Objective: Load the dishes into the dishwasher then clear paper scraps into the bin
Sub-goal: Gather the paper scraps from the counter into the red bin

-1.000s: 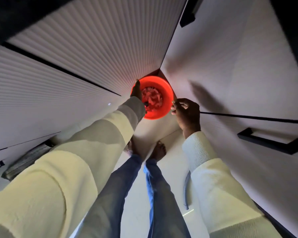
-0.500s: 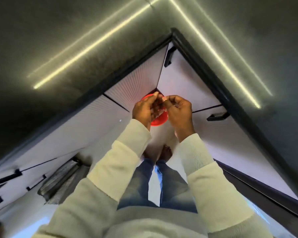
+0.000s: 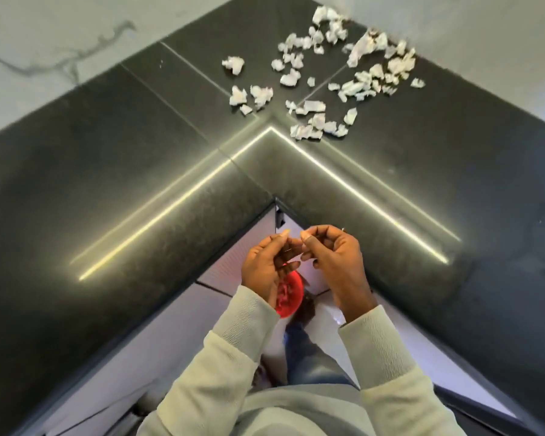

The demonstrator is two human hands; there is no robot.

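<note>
Many torn white paper scraps (image 3: 323, 86) lie scattered in the far corner of the dark L-shaped countertop (image 3: 132, 158). Down on the floor a red bin (image 3: 291, 298) with scraps inside shows partly behind my left hand. My left hand (image 3: 265, 269) and my right hand (image 3: 335, 261) hover close together above the bin, in front of the counter's inner corner. Their fingertips are almost touching. The fingers of both hands are curled and I see nothing held in them. A tiny white fleck sits by my right knuckles.
White ribbed cabinet fronts (image 3: 230, 262) meet in the corner below the counter edge. My jeans-clad legs (image 3: 309, 354) and one foot stand on the pale floor next to the bin. A marbled white wall (image 3: 60, 42) rises behind the counter.
The view has swung up from the bin and cabinets to the countertop, bringing the scraps into sight. My hands have risen from the bin's mouth to counter-edge height and stayed together.
</note>
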